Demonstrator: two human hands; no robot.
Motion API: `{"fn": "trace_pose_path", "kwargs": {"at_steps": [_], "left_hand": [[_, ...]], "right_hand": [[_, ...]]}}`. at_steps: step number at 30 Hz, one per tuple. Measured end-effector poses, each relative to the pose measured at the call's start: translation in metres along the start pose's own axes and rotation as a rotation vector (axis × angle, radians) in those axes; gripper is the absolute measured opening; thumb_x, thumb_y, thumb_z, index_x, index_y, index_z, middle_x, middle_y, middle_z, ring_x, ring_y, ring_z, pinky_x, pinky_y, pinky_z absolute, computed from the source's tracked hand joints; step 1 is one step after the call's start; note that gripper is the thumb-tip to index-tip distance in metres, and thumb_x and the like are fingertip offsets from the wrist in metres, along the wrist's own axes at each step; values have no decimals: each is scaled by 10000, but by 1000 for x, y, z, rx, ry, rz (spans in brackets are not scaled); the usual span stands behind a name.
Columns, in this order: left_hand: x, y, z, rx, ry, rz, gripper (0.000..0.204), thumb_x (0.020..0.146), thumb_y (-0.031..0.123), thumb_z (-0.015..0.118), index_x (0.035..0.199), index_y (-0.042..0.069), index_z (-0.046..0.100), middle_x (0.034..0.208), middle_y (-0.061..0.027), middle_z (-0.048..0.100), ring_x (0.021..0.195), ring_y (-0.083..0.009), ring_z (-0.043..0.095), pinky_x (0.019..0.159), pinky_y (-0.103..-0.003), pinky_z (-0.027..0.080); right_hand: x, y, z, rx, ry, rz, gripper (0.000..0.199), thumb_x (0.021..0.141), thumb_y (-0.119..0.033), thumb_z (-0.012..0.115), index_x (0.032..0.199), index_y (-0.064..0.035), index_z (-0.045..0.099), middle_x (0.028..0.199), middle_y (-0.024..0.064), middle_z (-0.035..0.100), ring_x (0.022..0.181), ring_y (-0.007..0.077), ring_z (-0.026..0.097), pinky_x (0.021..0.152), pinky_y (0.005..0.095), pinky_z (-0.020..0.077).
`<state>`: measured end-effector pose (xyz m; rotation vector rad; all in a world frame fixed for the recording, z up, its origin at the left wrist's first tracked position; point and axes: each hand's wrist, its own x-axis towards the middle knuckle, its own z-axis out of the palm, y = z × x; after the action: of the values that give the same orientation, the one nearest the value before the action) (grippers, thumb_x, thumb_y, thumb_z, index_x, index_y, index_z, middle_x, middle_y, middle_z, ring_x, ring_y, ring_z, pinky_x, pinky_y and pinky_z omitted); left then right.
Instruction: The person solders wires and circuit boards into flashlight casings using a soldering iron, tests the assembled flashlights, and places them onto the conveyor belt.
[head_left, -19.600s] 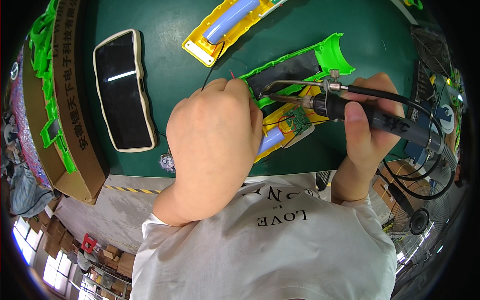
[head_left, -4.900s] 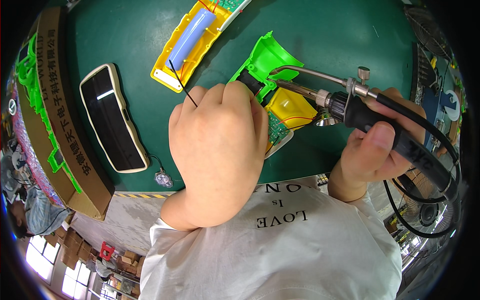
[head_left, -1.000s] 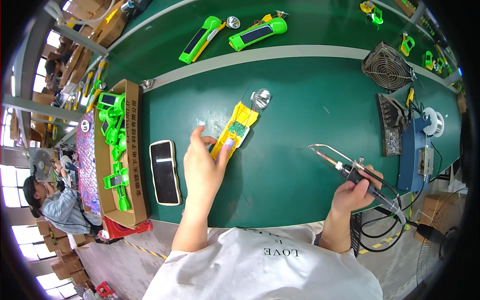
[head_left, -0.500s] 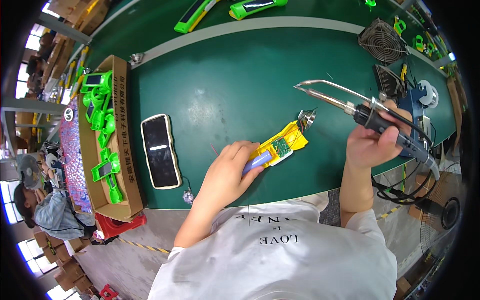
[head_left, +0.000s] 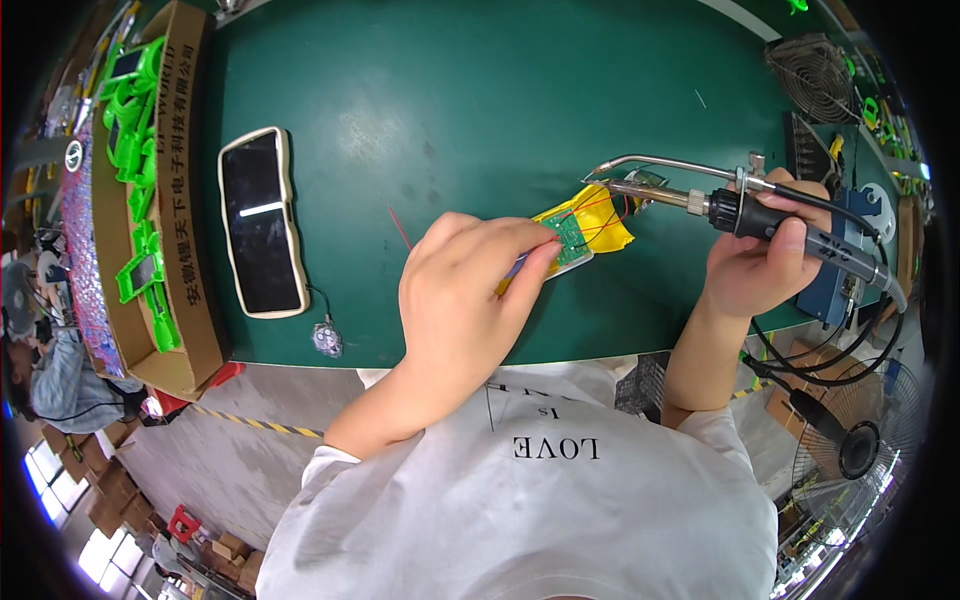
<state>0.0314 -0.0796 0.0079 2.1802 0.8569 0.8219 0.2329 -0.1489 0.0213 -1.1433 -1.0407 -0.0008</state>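
My left hand (head_left: 465, 285) lies over the near end of a yellow plastic housing (head_left: 606, 228). Its thumb and forefinger pinch together at the green circuit board (head_left: 570, 238), where a bit of red wire shows between the tips. The hand mostly hides a blue cylindrical battery. In my right hand (head_left: 760, 268) is a soldering iron (head_left: 738, 212) with a curved metal feed tube above its shaft. The iron's tip hovers at or over the housing's far end; contact cannot be told. Behind the shaft sits a shiny metal reflector (head_left: 650, 180), with thin wires near it.
To the left, a phone (head_left: 262, 225) lies near a cardboard box (head_left: 185, 215) of green plastic casings. A small grey object on a cord (head_left: 327, 338) lies near the edge. At right stand a blue device (head_left: 835, 255), a fume fan (head_left: 812, 78) and black cables (head_left: 840, 375).
My left hand has shifted from the battery to a pinch at the circuit board. The soldering iron has come down to the yellow housing. The whole view has also shifted.
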Motion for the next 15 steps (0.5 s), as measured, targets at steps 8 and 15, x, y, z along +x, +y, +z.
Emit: {"fn": "trace_pose_path", "kwargs": {"at_steps": [8,15], "left_hand": [[3,3,11,-120,1,-193,81,702,3,687,735,28,617,718,-43,609,595,-125,519,539,-234,416],[12,-4,5,97,-47,61,96,648,50,674,717,82,615,668,-2,570,672,-187,528,587,-306,418]], "right_hand": [[8,1,-7,117,-115,160,158,790,-89,474,783,54,540,800,110,516,567,77,417,490,185,311],[7,4,-3,26,-196,195,103,776,-58,505,764,21,571,757,61,532,549,43,386,488,177,285]]}}
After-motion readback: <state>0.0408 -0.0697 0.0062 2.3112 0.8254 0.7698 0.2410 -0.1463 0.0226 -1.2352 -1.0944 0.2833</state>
